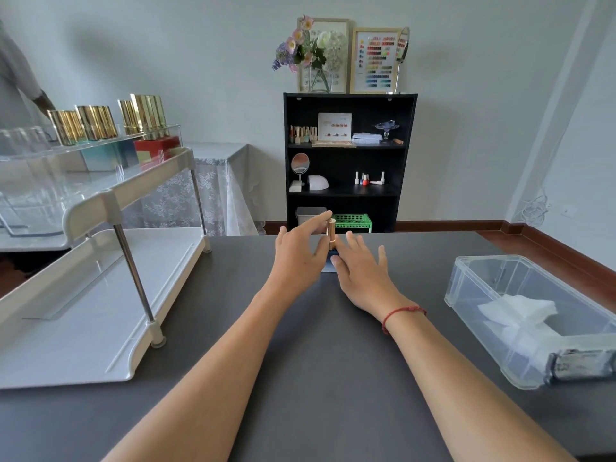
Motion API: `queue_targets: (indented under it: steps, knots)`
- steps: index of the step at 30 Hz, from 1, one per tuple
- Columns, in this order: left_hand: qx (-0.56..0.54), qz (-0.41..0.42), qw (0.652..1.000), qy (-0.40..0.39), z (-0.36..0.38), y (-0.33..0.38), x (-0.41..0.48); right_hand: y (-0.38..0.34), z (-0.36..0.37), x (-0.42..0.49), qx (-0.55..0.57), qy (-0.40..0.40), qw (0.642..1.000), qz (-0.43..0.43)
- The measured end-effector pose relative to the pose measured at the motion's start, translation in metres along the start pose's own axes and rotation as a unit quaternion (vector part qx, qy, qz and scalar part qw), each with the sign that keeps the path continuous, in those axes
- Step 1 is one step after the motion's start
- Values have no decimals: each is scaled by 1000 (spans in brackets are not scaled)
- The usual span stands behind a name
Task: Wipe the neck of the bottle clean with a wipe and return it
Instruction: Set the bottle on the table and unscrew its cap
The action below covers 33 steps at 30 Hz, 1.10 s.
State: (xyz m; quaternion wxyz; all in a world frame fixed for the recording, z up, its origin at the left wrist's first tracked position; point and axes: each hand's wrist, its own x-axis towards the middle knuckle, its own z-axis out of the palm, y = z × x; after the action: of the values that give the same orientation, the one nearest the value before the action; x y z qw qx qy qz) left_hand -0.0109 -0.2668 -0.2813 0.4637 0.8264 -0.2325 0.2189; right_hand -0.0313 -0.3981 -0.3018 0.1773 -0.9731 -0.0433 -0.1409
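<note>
Standing between the released left hand [296, 261] and right hand [361, 275], the bottle [331, 231] shows a rose-gold cap and dark-blue base.

left hand [296, 261], right hand [361, 278] extend forward, fingers straight.

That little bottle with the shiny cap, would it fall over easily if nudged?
Probably tippy: the bottle stands tall and narrow on the smooth table. Its glossy metallic cap looks slick, so a grip might slip. It looks small beside the right hand, so likely light.
</note>
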Motion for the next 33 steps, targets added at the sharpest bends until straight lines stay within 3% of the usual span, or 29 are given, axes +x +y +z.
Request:
queue_targets:
  steps: [12, 26, 33]
  knots:
    - [-30, -26, 999, -12, 3, 0, 1, -1, -1, -2, 63, -3, 998, -5]
    - [-1, -43, 999, 8, 0, 3, -1, 1, 3, 0, 67, 7, 998, -6]
    - [-12, -48, 999, -18, 2, 5, -2, -1, -1, -3, 76, 9, 997, -10]
